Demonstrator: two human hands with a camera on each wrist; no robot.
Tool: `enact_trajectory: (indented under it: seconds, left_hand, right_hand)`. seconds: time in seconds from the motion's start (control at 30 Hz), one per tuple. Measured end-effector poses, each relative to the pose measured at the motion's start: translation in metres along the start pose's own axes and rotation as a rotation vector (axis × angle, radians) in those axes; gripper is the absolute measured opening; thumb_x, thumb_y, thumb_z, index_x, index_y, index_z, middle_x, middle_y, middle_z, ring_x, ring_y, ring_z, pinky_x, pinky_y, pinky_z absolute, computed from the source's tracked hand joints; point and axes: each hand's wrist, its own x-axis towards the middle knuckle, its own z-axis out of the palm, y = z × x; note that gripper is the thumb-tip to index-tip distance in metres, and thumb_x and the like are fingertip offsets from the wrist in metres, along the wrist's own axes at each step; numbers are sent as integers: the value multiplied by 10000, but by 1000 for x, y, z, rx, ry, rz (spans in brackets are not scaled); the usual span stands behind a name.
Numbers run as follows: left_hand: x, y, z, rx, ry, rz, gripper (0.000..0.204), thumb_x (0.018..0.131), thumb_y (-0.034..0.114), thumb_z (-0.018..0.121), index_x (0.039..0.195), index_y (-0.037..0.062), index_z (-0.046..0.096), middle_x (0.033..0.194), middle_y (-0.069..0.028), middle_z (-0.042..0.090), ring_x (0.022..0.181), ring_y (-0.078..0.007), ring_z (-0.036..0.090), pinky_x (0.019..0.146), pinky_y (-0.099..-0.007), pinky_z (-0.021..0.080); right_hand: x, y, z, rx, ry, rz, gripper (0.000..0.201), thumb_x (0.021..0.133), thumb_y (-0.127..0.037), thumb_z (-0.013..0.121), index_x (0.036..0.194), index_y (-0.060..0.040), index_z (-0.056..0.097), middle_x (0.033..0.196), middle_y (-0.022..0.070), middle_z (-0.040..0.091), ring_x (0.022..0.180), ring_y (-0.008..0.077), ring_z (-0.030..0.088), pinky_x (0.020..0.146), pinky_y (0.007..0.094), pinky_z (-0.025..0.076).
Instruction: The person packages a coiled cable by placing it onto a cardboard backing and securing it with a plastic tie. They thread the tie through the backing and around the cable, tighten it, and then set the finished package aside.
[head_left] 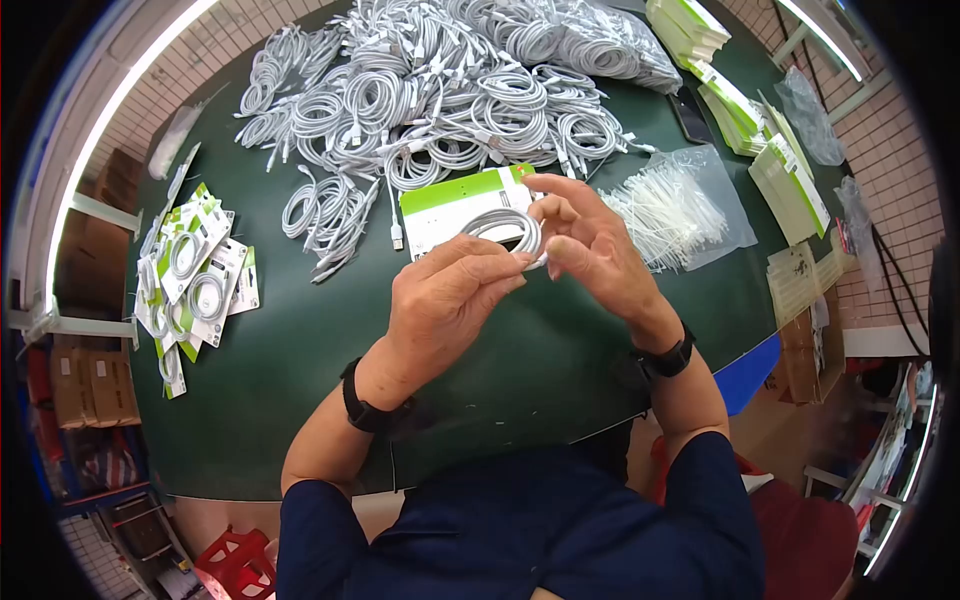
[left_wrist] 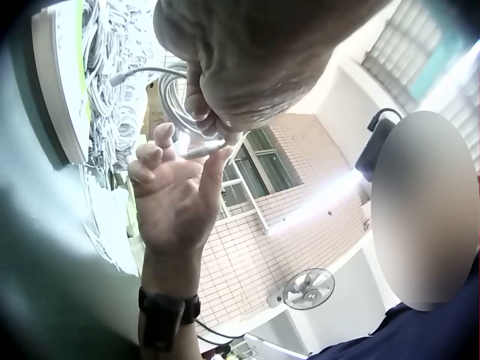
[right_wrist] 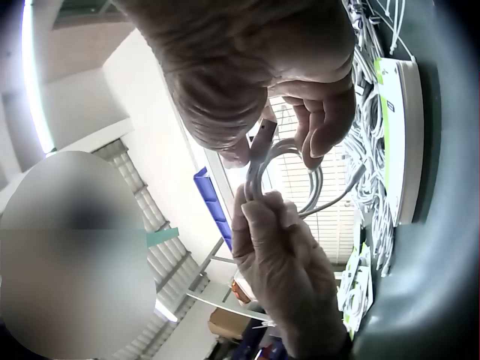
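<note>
My left hand (head_left: pixel 440 305) pinches a coiled white charging cable (head_left: pixel 532 228) between thumb and fingers, over the middle of the table. In the right wrist view the flat USB plug (right_wrist: pixel 262 138) sticks out of the coil beside my right thumb, and a second connector (right_wrist: pixel 355 177) hangs off on a loose tail. My right hand (head_left: pixel 606 252) is at the coil's right side, fingers loosely bent and spread apart. Its thumb tip is right at the plug in the left wrist view. Behind the coil lies a stack of green-and-white packaging cards (head_left: pixel 430 212).
A large heap of coiled cables (head_left: pixel 380 100) covers the table's far side. White zip ties (head_left: pixel 665 215) lie on a plastic bag at right, with card stacks (head_left: pixel 790 185) beyond. At left are packed cable cards (head_left: pixel 205 255). A phone (head_left: pixel 690 115) lies at the back right.
</note>
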Motion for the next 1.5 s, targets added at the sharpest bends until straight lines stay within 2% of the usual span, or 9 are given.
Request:
enact_trajectory:
  seconds: [0.07, 0.2, 0.43, 0.83, 0.93, 1.13, 1.2, 1.3, 1.5]
  left_hand:
    - [1, 2, 2, -16, -2, 9, 201, 906, -1, 793, 1101, 43, 769, 955, -124, 767, 834, -219, 741, 723, -309, 579]
    - [5, 5, -13, -4, -63, 47, 179, 920, 26, 786, 1098, 38, 767, 948, -118, 751, 833, -226, 726, 724, -320, 572]
    - [12, 18, -15, 10, -136, 92, 102, 976, 51, 722, 1073, 42, 752, 926, -96, 684, 805, -227, 675, 691, -323, 533]
    - [11, 11, -18, 98, -251, 62, 125, 959, 29, 723, 1076, 65, 749, 940, -101, 691, 819, -243, 686, 703, -332, 538]
    - [12, 10, -23, 67, -278, 68, 143, 951, 8, 725, 1076, 72, 750, 937, -104, 695, 820, -256, 693, 704, -336, 544]
    - [19, 13, -34, 209, -393, 300, 353, 746, -33, 770, 1074, 96, 747, 974, -79, 658, 798, -254, 635, 638, -357, 542]
    - [22, 8, -36, 223, -425, 317, 353, 747, -32, 764, 1076, 95, 744, 979, -74, 656, 815, -257, 644, 642, -368, 548]
    - [24, -7, -35, 276, -460, 348, 341, 780, -8, 733, 1099, 112, 716, 997, -47, 625, 883, -255, 641, 646, -368, 562]
    - [25, -31, -32, 207, -498, 320, 343, 792, -10, 713, 1105, 129, 703, 1014, -38, 622, 937, -263, 642, 720, -374, 580]
  right_hand:
    - [-4, -5, -3, -356, 79, -253, 581, 932, -256, 801, 1460, -113, 604, 1270, 138, 588, 917, 167, 663, 726, 265, 561]
    - [5, -18, 5, -488, -18, -424, 491, 908, -252, 813, 1351, -81, 686, 1243, 119, 615, 984, 153, 635, 715, 248, 538]
    - [1, -24, 8, 111, -290, 108, 461, 950, -234, 751, 1343, -15, 649, 1169, 104, 691, 929, 156, 720, 722, 270, 565]
    - [-1, -15, -3, -7, -261, 68, 333, 955, -40, 755, 1275, -1, 670, 1066, 91, 739, 843, 146, 741, 759, 276, 592]
    - [-3, -12, 0, -379, -203, -231, 340, 930, -32, 766, 1258, -12, 680, 1050, 95, 738, 825, 151, 735, 746, 280, 581]
    - [-11, -25, 4, -243, -121, -271, 314, 844, 24, 824, 1137, -26, 721, 1019, 73, 733, 873, 164, 713, 721, 282, 556]
    - [-13, -24, 5, -210, -94, -225, 290, 832, 12, 838, 1099, -36, 735, 1008, 81, 735, 878, 194, 722, 722, 302, 566]
    - [-5, -16, 4, -477, -55, -453, 294, 835, -14, 837, 1102, -39, 718, 990, 104, 728, 853, 261, 737, 708, 352, 585]
    - [-2, -8, -1, -724, -42, -568, 301, 845, -62, 825, 1110, -53, 682, 980, 120, 708, 816, 354, 722, 675, 413, 586]
